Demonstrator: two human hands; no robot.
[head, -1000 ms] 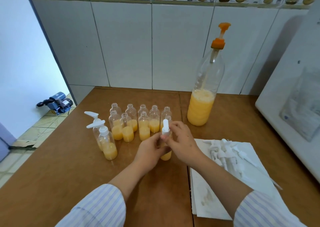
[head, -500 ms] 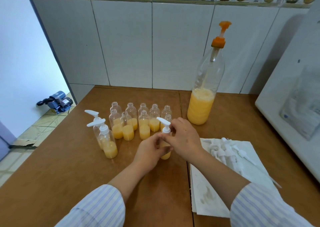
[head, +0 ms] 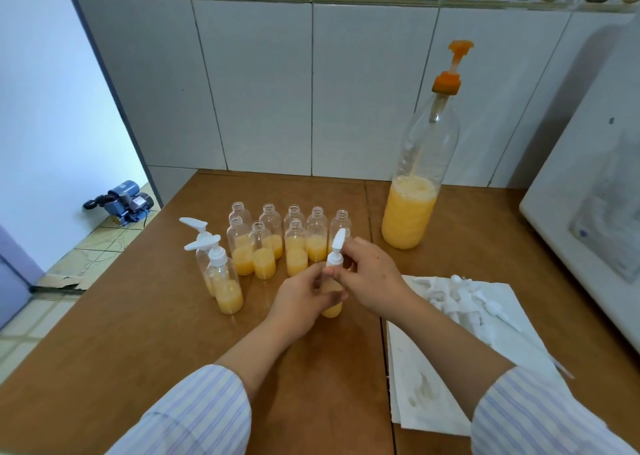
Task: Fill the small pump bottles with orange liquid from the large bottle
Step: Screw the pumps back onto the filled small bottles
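My left hand (head: 304, 298) grips a small clear bottle (head: 331, 307) partly filled with orange liquid, standing on the table. My right hand (head: 370, 276) pinches the collar of the white pump cap (head: 336, 250) sitting on that bottle's neck. Behind them stand several open small bottles (head: 265, 253) holding orange liquid. Two capped pump bottles (head: 225, 281) stand to the left. The large clear bottle (head: 415, 208) with an orange pump top stands at the back right, about a third full.
A white paper sheet (head: 433, 385) lies on the wooden table (head: 138, 333) at the right, with a pile of white pump caps (head: 464, 298) on it. A white appliance (head: 588, 212) borders the right edge. The tiled wall lies behind; a floor drop is at the left.
The pump cap's nozzle has turned on the bottle neck under my right fingers, from pointing left to pointing away. My left hand keeps holding the bottle in place.
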